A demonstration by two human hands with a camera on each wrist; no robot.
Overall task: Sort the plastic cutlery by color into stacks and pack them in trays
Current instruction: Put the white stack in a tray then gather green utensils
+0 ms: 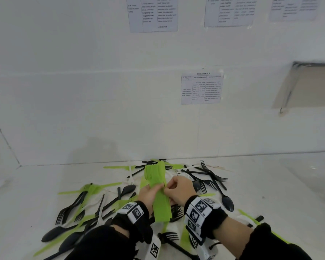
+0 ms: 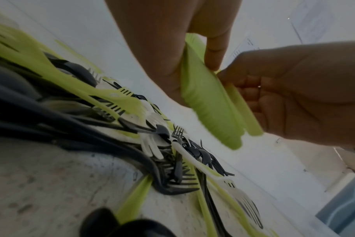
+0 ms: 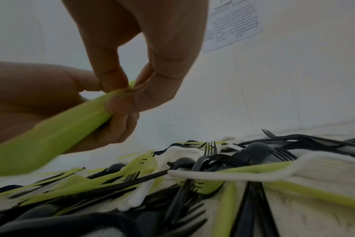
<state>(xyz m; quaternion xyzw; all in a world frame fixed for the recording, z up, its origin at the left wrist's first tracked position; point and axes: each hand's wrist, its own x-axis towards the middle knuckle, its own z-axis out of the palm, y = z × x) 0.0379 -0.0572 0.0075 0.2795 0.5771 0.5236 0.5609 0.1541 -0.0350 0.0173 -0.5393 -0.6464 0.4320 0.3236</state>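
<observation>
- The left hand (image 1: 150,194) wraps the green stack (image 1: 159,192) above the loose cutlery (image 1: 105,201) on the counter (image 1: 26,212); keep that wrap firm
- The right hand (image 1: 178,188) pinches the stack's edge; square the pieces flush before adding more; no tray shows

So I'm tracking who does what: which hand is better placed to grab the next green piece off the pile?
Probably the right hand: it only pinches the edge of the green stack, while the left hand grips the whole stack and would have to let go.
</observation>
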